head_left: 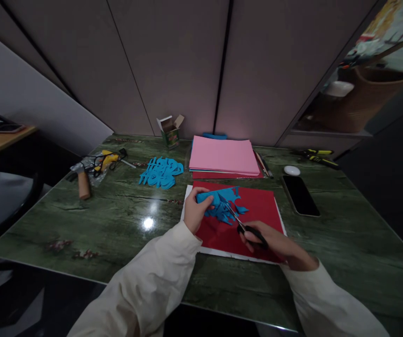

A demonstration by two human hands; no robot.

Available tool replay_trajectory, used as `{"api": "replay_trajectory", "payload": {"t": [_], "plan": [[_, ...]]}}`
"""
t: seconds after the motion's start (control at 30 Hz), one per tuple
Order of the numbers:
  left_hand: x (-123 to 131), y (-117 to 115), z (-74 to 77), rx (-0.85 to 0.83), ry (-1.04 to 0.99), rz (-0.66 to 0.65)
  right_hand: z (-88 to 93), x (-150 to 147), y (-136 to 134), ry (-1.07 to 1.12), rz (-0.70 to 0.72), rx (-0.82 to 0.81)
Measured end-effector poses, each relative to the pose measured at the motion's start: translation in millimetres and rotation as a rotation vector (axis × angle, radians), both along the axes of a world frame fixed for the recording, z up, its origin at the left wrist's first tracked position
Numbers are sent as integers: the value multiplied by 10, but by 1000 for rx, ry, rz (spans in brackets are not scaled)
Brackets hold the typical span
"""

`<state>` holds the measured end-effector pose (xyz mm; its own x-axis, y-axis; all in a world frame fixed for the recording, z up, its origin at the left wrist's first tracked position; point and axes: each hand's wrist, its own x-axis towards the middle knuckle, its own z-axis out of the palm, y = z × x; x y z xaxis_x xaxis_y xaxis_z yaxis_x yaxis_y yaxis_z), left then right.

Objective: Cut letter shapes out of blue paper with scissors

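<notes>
Green tabletop point(82, 224), jagged blue paper point(222, 210) pinched in left fingers point(204, 199), right fingers point(247, 238) clenching black scissors point(253, 234)

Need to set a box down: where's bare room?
Bare tabletop lies left of the red paper, below the blue cutouts, and right of it, below the phone. Crowded: the pink paper stack and yellow tool.

The left forearm point(145, 281) and right forearm point(327, 299) extend forward and converge inward, both sleeved. The left hand point(196, 210) is raised at the wrist, fingers curled and gripping. The right hand point(266, 241) is angled inward, fingers flexed in a closed grip.
</notes>
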<state>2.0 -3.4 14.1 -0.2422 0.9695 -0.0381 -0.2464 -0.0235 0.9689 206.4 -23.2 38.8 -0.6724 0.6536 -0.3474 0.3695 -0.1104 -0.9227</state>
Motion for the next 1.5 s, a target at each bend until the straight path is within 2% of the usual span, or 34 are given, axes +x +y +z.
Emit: {"api": "replay_trajectory", "payload": {"t": [0.1,0.2,0.53,0.7,1.17,1.5], "plan": [[29,-17,10,-11,-48,-10,-81,-79,-14,-122,-95,142],[50,-31,9,-17,-82,-27,-149,-122,-19,-186,-116,211],[119,-89,-44,-56,-99,-152,-215,-139,-22,-120,-164,141],[175,-129,-51,-86,-96,-186,-228,-160,-17,-81,-166,156],[160,-129,-9,-50,0,-201,-192,-160,-20,-57,-164,132],[160,-129,-2,-65,-17,-204,-183,-183,-27,-76,-169,147]]}}
